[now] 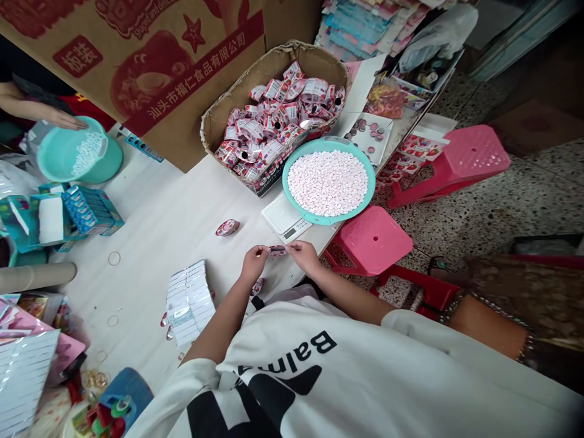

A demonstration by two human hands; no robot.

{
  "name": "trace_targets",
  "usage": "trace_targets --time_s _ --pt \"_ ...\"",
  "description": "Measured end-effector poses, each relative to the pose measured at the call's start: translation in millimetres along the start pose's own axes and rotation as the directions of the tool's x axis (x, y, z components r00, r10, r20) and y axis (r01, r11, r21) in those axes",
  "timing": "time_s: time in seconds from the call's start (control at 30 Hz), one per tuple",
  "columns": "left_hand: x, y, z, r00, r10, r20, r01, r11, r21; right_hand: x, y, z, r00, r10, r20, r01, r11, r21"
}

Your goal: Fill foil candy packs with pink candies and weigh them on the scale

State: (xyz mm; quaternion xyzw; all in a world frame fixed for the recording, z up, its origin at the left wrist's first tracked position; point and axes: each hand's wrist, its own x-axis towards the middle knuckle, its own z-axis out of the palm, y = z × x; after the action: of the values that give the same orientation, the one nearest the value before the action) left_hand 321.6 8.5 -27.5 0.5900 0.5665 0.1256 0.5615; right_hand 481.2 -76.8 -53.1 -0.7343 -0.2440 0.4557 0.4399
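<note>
My left hand [253, 262] and my right hand [303, 255] pinch the two ends of a small pink candy capsule [277, 250] above the white table's [155, 243] near edge. Both hands are closed on it. One loose pink capsule [227, 227] lies on the table beyond my left hand. A teal basin of small pink-white candies [327, 182] sits on a white scale [286, 222] just beyond my hands. Behind it a cardboard box [237, 97] holds several pink capsules. A stack of silver foil sheets [189, 301] lies left of my left forearm.
Another person's hand [64, 118] rests on a second teal basin [77, 155] at the far left. Blue boxes [86, 210] stand there too. A big printed carton [150, 73] backs the table. Two pink stools [371, 240] [474, 152] stand on the speckled floor at the right.
</note>
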Motion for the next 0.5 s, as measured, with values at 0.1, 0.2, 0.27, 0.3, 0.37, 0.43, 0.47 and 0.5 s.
trace_targets --time_s 0.1,0.2,0.27,0.3,0.37,0.43,0.47,0.5 --pt "-0.9 0.8 -1.9 1.000 0.002 -0.004 -0.002 1.000 0.023 -3.0 0.7 -2.1 1.000 -0.012 0.017 0.012 1.000 -0.008" --pt "-1.5 1.3 -2.2 1.000 -0.002 0.002 0.002 0.998 0.069 -4.2 2.3 -0.6 1.000 -0.014 0.024 0.014 1.000 -0.011" --pt "-1.4 1.5 -1.6 1.000 -0.001 -0.011 0.003 0.993 0.117 -3.8 4.2 2.9 1.000 -0.006 0.023 0.006 1.000 -0.014" --pt "-1.2 1.4 -1.2 1.000 0.000 -0.025 0.004 0.989 0.145 -3.5 5.1 5.0 1.000 -0.002 0.018 0.003 1.000 -0.020" --pt "-0.7 0.9 -0.1 0.998 0.003 -0.056 0.008 0.980 0.201 -2.7 6.6 9.1 1.000 -0.002 0.000 0.002 0.999 -0.037" --pt "-0.6 -0.5 1.5 0.997 0.005 -0.078 0.014 0.970 0.241 -2.4 7.3 12.0 1.000 -0.008 -0.020 0.007 0.998 -0.059" --pt "-0.8 -1.4 2.5 0.996 0.006 -0.085 0.015 0.967 0.253 -2.4 7.3 12.9 0.999 -0.013 -0.030 0.011 0.997 -0.072" --pt "-1.2 -2.3 3.7 0.996 0.008 -0.089 0.015 0.965 0.262 -2.7 7.1 13.5 0.999 -0.019 -0.042 0.015 0.996 -0.086"
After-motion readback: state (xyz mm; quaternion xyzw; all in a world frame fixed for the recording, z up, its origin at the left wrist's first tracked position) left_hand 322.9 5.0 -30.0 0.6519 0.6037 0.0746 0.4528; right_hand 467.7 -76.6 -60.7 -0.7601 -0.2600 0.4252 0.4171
